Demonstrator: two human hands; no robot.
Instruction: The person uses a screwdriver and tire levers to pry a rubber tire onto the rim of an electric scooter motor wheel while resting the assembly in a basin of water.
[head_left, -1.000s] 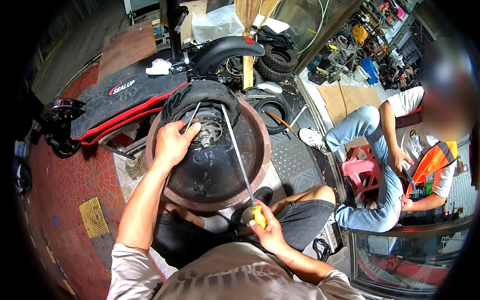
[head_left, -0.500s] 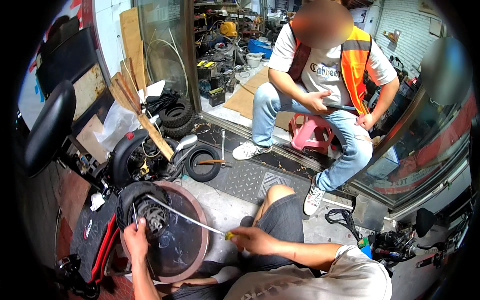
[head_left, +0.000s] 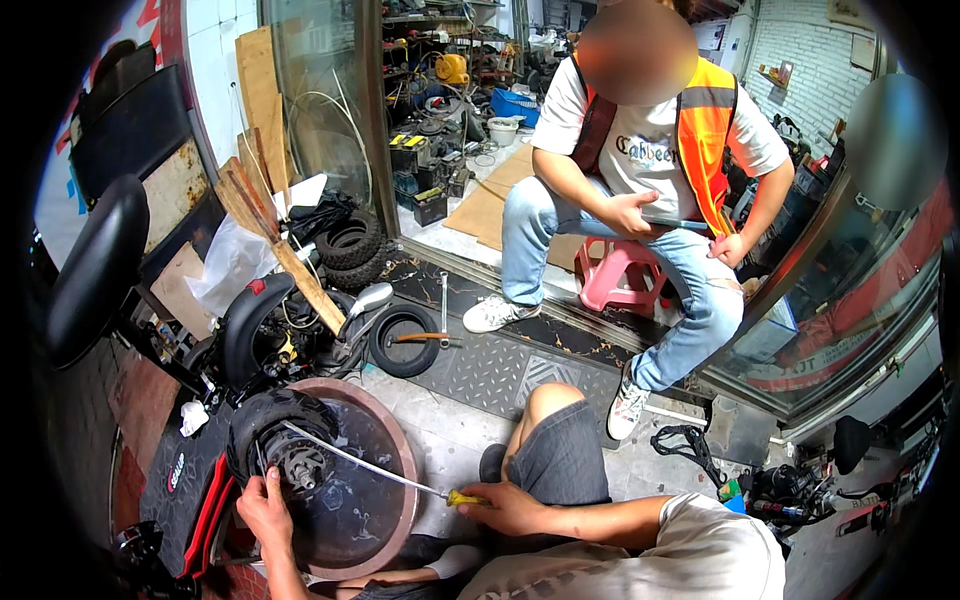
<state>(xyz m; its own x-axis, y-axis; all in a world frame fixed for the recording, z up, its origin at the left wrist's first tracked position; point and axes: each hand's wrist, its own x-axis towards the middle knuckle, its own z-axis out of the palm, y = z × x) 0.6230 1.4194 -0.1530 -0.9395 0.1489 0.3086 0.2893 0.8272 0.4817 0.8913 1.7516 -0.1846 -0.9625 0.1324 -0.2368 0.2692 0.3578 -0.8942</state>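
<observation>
My left hand (head_left: pixel 266 510), fingers closed, grips a thin metal bar (head_left: pixel 262 460) that reaches up to the tyre's edge. In my right hand (head_left: pixel 505 508) is the yellow handle of a long-shafted screwdriver-like tool (head_left: pixel 365 457). Its shaft runs leftward, with the far end at the rim of a small wheel (head_left: pixel 300 466). That wheel wears a black tyre (head_left: pixel 262 412) and leans over a dark round basin (head_left: pixel 396 440) with a reddish-brown rim. Exactly how both metal tips sit between tyre and rim is too small to make out.
A person in an orange vest (head_left: pixel 707 145) sits on a pink stool (head_left: pixel 620 275) opposite. A loose tyre (head_left: pixel 375 350) and a wrench (head_left: pixel 444 310) lie beyond the basin. A scooter deck (head_left: pixel 185 490) is at left; a black seat (head_left: pixel 95 270) rises above it.
Both hands, their tools and the wheel appear slightly lower, partly because the view has shifted. The yellow-handled tool lies at a slightly flatter angle. Both hands keep their grips.
</observation>
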